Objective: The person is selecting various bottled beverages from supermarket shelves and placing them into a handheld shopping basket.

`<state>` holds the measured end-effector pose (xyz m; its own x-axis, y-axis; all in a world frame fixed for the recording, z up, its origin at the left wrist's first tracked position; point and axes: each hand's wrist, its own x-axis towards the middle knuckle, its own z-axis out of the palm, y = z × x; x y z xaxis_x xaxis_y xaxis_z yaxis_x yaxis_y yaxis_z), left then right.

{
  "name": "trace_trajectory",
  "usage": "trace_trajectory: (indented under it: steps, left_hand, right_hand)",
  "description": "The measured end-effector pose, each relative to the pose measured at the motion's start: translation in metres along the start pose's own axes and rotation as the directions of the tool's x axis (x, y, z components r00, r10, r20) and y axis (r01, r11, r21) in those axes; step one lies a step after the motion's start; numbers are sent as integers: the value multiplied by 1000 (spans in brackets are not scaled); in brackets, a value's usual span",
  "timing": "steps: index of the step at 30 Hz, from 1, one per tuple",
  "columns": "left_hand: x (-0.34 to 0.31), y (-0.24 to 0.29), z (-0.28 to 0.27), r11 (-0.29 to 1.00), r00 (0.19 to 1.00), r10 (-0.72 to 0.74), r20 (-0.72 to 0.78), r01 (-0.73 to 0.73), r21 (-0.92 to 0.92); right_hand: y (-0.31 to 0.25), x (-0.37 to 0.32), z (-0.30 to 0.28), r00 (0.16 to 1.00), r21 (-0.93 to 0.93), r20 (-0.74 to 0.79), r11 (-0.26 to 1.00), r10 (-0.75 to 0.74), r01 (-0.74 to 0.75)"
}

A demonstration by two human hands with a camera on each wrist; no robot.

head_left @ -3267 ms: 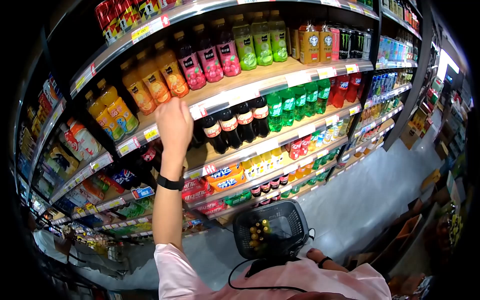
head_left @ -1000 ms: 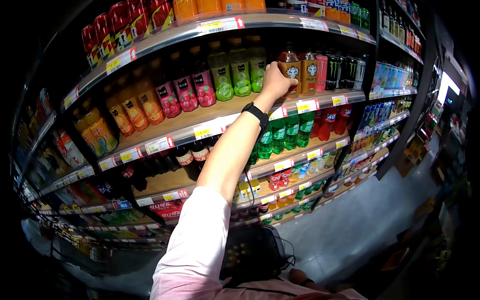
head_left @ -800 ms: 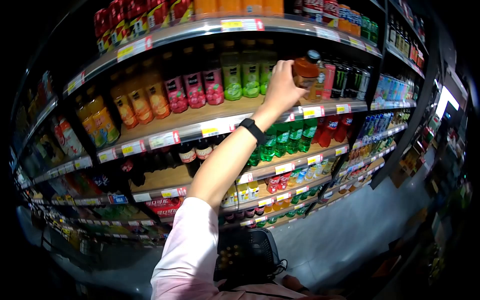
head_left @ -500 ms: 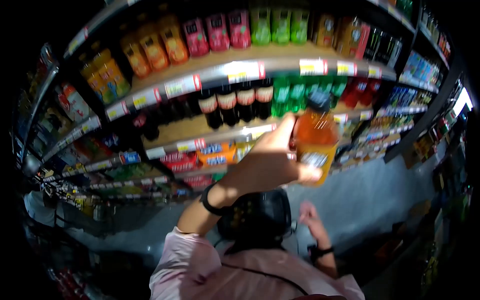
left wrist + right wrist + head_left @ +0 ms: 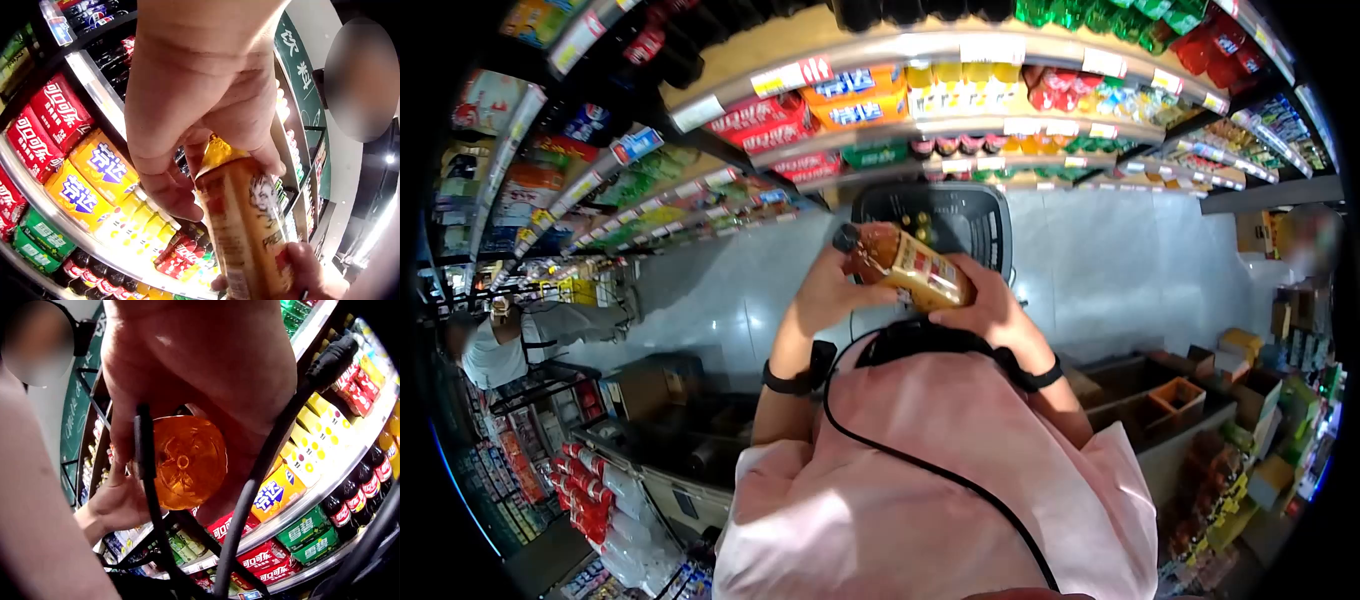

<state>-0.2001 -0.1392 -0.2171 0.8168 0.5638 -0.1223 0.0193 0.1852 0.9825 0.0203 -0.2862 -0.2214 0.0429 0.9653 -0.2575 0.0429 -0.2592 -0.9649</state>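
I hold a plastic bottle of amber drink tilted on its side in front of my chest, with its dark cap to the left. My left hand grips it round the neck and shoulder. My right hand grips the base end, thumb along the near side. In the left wrist view the gold label of the bottle shows an animal-head print; the left fingers hide its cap. The round amber base of the bottle faces the camera in the right wrist view, between the fingers and palm of the right hand.
A dark shopping basket with several yellow-capped bottles is just beyond the held bottle. Drink shelves curve across the front. A black cable runs over my shirt. Another person is at far left; boxes stand at right.
My left hand took the amber bottle off the shelf beside the energy drinks and brought it down to my chest. My right hand rose and now grips its base. The view tilted downward.
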Motion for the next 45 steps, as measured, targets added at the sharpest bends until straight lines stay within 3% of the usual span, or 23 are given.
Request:
trace_trajectory:
  steps: [3,4,6,9,11,13,15,16,19,21,23,25,26,27,29,30,33,36,37,39,42,43,45]
  left_hand:
    - [-7,-6,-7,997,999,28,-46,-31,-71]
    - [-3,-12,-20,974,992,124,-4,-121,190]
    - [0,-26,-19,985,994,102,-34,-96,146]
    - [4,-40,-12,993,993,-111,-41,109,-42]
    - [18,-59,-10,978,983,-181,-40,176,-111]
    - [33,-76,-8,979,979,-196,-65,191,-66]
    - [48,-107,-13,808,993,-69,-94,111,578]
    - [55,-126,-7,709,994,48,-101,37,704]
    - [71,-183,1,482,990,-127,-60,114,868]
    - [86,-215,-3,503,974,-227,-11,127,855]
    - [100,-246,1,455,933,-359,-23,197,868]
    - [123,-276,7,414,916,-394,-74,249,876]
    - [134,-298,7,427,924,-358,-138,293,855]
    - [140,-323,12,448,922,-331,-204,343,826]
    - [157,-372,12,436,887,-429,-171,370,820]
    - [162,-403,11,420,864,-484,-140,370,829]
    - [186,-490,4,374,814,-570,-117,383,845]
    - [201,-613,-17,317,826,-498,-266,459,830]
    - [194,-668,-37,295,774,-554,-308,528,796]
    - [205,-689,-35,302,732,-590,-341,592,748]
    - [209,-727,-39,330,847,-432,-309,468,820]
    - [212,-736,-40,326,801,-494,-337,530,783]
    - [223,-748,-38,225,832,-438,-341,469,854]
  right_hand:
    - [3,3,2,1000,-64,-20,998,-13,12]
    - [5,3,-1,1000,-128,-10,992,-7,6]
    - [7,3,-3,998,-154,27,987,60,-55]
    - [18,1,-14,985,-170,83,976,149,-133]
    - [70,1,-46,972,137,226,986,66,-99]
    - [82,-7,-85,976,361,62,907,210,-218]
    - [116,-18,-130,914,372,-165,881,371,-291]
    - [145,-30,-150,854,388,-258,858,453,-338]
    - [221,-67,-171,633,515,-391,729,668,-451]
    - [260,-85,-152,592,592,-385,682,708,-430]
    - [291,-103,-123,608,486,-419,732,675,-477]
    - [413,-141,-102,807,-237,-329,784,491,-574]
    - [398,-132,-77,641,-40,-341,671,688,-741]
    - [385,-128,-62,576,-99,-317,577,754,-810]
    - [374,-114,-41,550,-329,-250,465,796,-822]
    - [424,-143,-17,726,-438,-284,589,626,-679]
    - [398,-122,-11,597,-426,-366,442,714,-789]
    - [388,-106,-17,491,-407,-419,325,764,-854]
    - [387,-103,-25,496,-378,-399,354,772,-855]
    - [390,-97,-37,474,-325,-376,365,796,-872]
    - [406,-101,-46,508,-349,-357,393,784,-851]
    - [406,-98,-48,479,-341,-350,367,805,-865]
    - [410,-95,-51,453,-340,-323,345,831,-875]
